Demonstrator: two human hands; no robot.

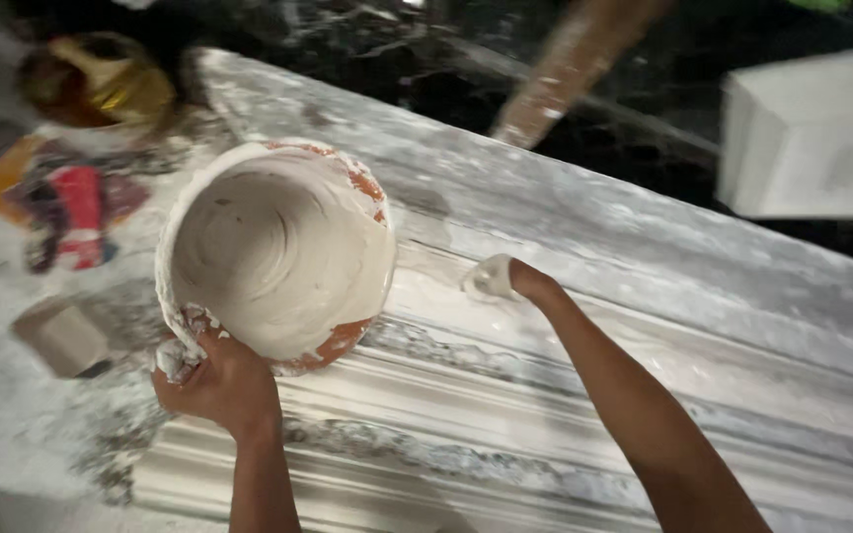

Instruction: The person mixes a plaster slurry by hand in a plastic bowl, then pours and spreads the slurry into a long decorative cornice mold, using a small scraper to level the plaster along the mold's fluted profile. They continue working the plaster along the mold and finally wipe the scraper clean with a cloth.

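Currently my left hand clamps the near rim of the orange bucket at about 7 o'clock on its mouth, fingers hooked over the edge and caked in white paste. The bucket rests tilted on the long white moulded cornice, mouth turned toward me, inner wall smeared all round with wet plaster. I judge it moderately heavy for its size and slick at the rim; the wall looks like flexible plastic, so a hold at the rim with the thumb outside seems safest, though a paste-covered edge could slip.

My right hand lies at 3 o'clock from the bucket, well apart from it, arm extended forward, fingers curled together and coated in plaster, pressed on the cornice surface. Whether it pinches a lump of paste, I cannot tell.

At 10 o'clock sit a gold-lined container and a red-patterned wrapper, blurred.
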